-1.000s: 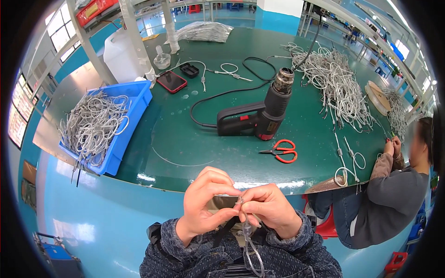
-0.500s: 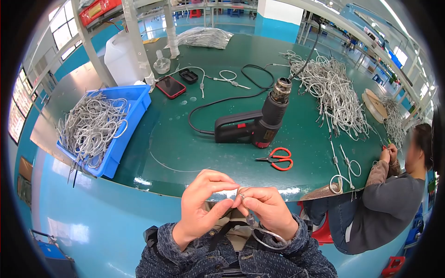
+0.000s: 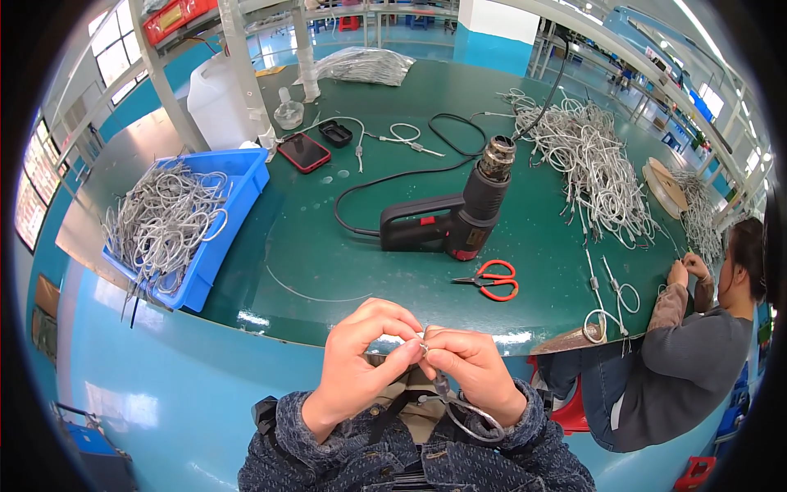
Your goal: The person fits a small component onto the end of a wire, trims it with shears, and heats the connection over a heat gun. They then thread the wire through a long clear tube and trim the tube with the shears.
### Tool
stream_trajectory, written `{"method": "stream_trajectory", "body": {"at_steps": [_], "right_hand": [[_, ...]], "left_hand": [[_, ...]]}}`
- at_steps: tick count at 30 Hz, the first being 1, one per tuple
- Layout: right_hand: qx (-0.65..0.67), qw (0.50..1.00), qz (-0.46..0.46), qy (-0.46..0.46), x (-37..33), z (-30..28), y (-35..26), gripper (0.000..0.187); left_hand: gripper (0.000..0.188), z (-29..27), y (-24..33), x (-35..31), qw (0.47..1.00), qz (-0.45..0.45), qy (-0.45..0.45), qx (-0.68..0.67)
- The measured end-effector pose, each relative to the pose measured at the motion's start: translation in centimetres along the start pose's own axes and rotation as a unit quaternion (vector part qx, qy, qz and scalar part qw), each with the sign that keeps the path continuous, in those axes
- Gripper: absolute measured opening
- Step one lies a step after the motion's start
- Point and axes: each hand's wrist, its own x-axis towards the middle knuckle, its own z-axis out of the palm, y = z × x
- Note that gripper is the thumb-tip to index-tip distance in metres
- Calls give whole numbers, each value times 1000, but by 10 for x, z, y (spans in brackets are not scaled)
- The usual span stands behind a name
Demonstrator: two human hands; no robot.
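Note:
Just off the table's front edge, my left hand point(image 3: 361, 361) and my right hand point(image 3: 474, 371) meet fingertip to fingertip. Both pinch the end of a grey cable point(image 3: 485, 420), which hangs below my right hand in a loop. A grey sleeve-like piece on it shows under the right fingers. The tip itself is mostly covered by my fingers, so its details cannot be made out. Red-handled scissors point(image 3: 498, 280) lie on the table beyond my right hand. Behind them a black heat gun point(image 3: 443, 221) rests with its metal nozzle pointing up and away.
A blue bin point(image 3: 238, 193) of tangled cables stands at the left. More cables point(image 3: 586, 164) are heaped at the right, near a spool point(image 3: 662, 187). A phone point(image 3: 303, 153) and a thin wire point(image 3: 311, 297) lie on the green table point(image 3: 361, 266). A co-worker point(image 3: 697, 353) sits at the right.
My left hand has moved slightly right, and its thumb and fingers have closed on the cable end. My right hand keeps its pinch almost in place.

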Motion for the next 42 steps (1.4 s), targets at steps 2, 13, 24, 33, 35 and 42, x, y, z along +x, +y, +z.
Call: {"method": "stream_trajectory", "body": {"at_steps": [2,13,24,33,35,42], "right_hand": [[-8,1000,-7,-5,0,0,0,16],[-19,1000,8,0,0,-1,2,14],[70,997,-12,-25,2,-5,17,10],[240,970,35,-1,4,-7,29,4],[257,966,38,-1,5,-6,31,3],[360,932,27,-31,11,-3,40,9]], "left_hand": [[5,1,2,0,1000,-8,-6,-6],[4,-3,0,-3,998,-34,-30,-50],[2,4,8,-7,975,-124,-23,-181],[9,8,4,-9,999,-2,1,-32],[9,9,5,-9,1000,-2,-4,-20],[11,6,-8,-5,996,89,-22,-1]]}}
